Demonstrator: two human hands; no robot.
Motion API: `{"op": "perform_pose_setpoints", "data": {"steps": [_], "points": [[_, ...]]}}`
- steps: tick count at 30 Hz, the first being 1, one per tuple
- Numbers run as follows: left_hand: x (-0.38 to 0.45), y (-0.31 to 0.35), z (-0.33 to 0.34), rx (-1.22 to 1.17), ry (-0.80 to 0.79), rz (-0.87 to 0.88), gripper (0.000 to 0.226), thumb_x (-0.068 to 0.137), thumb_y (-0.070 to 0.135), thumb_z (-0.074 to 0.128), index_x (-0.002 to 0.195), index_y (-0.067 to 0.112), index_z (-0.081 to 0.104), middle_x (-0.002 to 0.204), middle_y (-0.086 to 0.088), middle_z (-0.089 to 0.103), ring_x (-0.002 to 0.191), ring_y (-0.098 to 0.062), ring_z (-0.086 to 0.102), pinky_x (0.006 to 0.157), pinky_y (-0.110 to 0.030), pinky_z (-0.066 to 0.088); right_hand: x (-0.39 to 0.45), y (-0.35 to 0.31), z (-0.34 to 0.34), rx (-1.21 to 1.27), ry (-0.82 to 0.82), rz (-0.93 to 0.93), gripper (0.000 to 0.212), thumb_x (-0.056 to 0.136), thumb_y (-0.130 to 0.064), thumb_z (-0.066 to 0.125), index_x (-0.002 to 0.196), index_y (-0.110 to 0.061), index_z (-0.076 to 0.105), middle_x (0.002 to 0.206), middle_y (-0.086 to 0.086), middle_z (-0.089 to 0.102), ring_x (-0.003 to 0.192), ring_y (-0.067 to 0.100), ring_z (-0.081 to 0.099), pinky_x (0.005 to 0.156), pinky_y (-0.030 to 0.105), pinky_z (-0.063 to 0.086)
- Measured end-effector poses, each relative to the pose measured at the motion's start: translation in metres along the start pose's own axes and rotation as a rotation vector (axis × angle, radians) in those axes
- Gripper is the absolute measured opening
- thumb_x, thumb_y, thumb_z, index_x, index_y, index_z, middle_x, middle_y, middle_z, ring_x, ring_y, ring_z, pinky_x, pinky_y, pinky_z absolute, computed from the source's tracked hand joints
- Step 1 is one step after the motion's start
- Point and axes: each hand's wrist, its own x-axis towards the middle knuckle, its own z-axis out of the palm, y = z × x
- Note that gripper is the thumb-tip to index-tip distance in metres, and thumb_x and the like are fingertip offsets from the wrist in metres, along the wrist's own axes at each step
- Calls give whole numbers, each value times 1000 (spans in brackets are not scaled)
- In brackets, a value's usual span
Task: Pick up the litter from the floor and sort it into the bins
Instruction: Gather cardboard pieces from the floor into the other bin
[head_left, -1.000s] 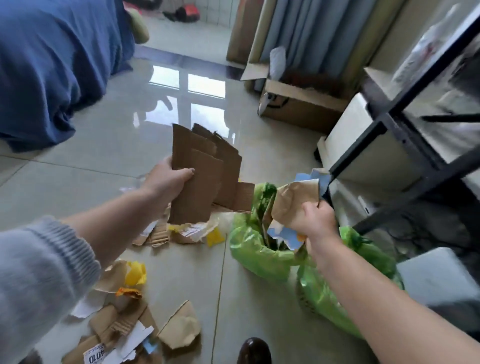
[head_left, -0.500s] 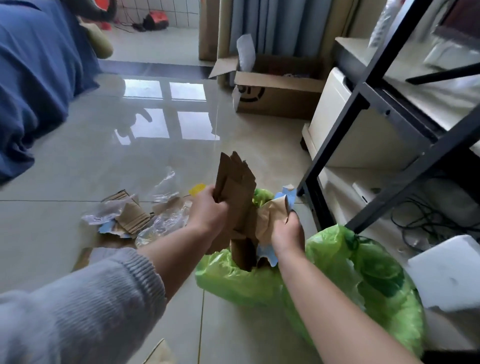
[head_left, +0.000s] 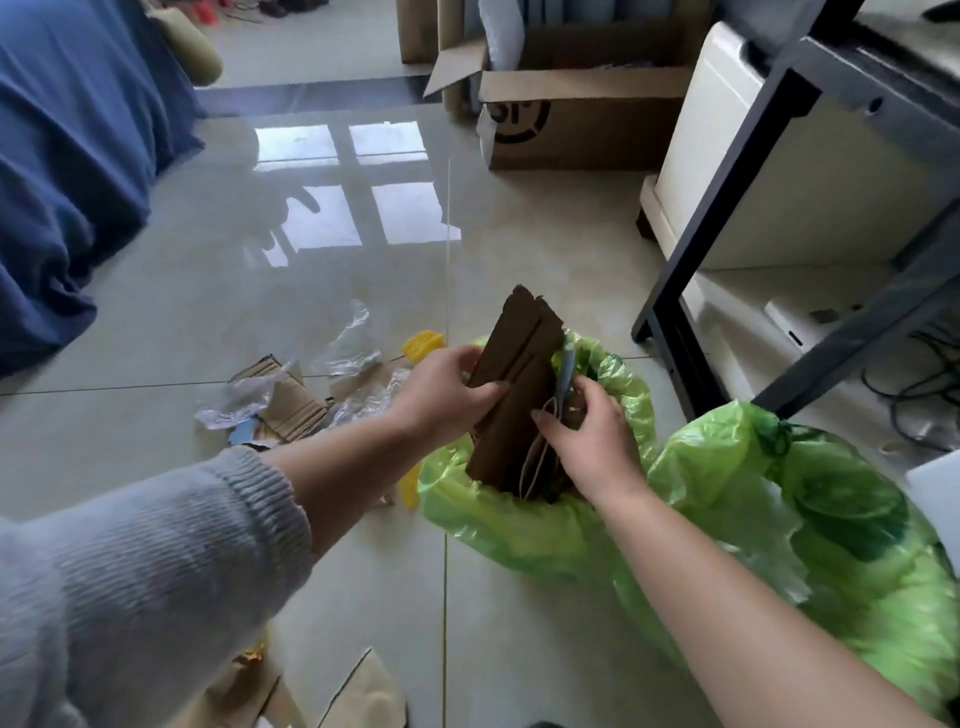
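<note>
While both hands grip, cardboard stack (head_left: 519, 395) stands in green-bagged bin (head_left: 498, 525).

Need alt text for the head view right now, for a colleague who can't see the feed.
Both hands push a stack of brown cardboard pieces into a green-lined bin: the left hand grips the stack's side, the right hand holds its other edge. A second green-lined bin stands to the right; cardboard and plastic litter lies on the tiled floor to the left.

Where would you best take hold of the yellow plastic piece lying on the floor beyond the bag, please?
Judging by its pose, pinch the yellow plastic piece across its narrow sides, coming from above. It lies flat on the tile, apart from the clear plastic wrap, so both edges look reachable.
</note>
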Motion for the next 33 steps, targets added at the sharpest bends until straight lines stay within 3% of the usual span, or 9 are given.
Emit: {"op": "perform_pose_setpoints", "data": {"steps": [5,10,12,15,19,21,24,28,33], "points": [[-1,-15,12,243,-63,-53,15,79,15,65,92,15,70,90,-8,72,85,-27,66,77,-39,54,5,6,5,-171,-59,-19,24,85,-20,63,107,-18,55,97,1,64,83,20,58,66,29,44],[-5,-30,26,326,-50,-131,11,79,19,62,89,19,67,87,-5,68,77,-23,61,64,-28,46,12,10,14,-368,-87,6,22,87,-15,56,109,-16,55,104,5,64,89,27,58,66,29,42],[-4,-29,24,221,-68,-103,24,78,23,66,101,20,66,95,-3,69,86,-21,63,72,-30,51,11,2,12,-226,-14,23,22,86,-19,60,108,-18,55,100,1,64,90,23,59,63,26,42],[-13,-26,2,-30,-35,-61,54,75,26,75,124,16,56,107,-6,66,95,-18,63,86,-35,53,-5,-16,2,54,124,-83,14,85,-22,62,97,-21,55,77,-11,56,72,10,56,55,18,40],[-44,-44,-50,-116,62,-49,45,76,22,74,117,12,59,101,-5,67,84,-7,63,75,-16,53,-48,-48,11,204,91,-287,11,86,-19,60,90,-26,54,70,-14,53,58,-8,51,55,6,40],[-66,-67,-72,-143,78,-100,38,77,19,73,112,10,61,94,-3,66,76,-1,60,63,-8,50,-72,-60,28,258,8,-365,15,85,-15,59,88,-29,53,70,-12,53,59,-6,51,57,9,43],[-101,-115,-90,-141,112,-217,31,78,15,71,108,11,62,95,-4,66,80,-6,61,68,-14,51,-104,-58,66,218,-176,-439,13,83,-15,60,92,-23,56,71,-14,54,59,-4,50,60,12,42],[-152,-188,-95,-191,137,-415,24,81,11,69,104,13,61,96,-6,66,76,-6,60,56,-8,47,-132,-18,127,-149,-566,-384,16,83,-23,64,98,-26,59,85,-7,63,71,9,58,70,28,50],[-225,-273,-88,-131,181,-672,27,78,14,71,104,13,63,104,-7,67,95,-18,62,90,-35,51,-157,45,190,-928,-974,-138,69,81,-49,63,137,-20,35,132,10,51,117,27,52,96,39,45]]}}
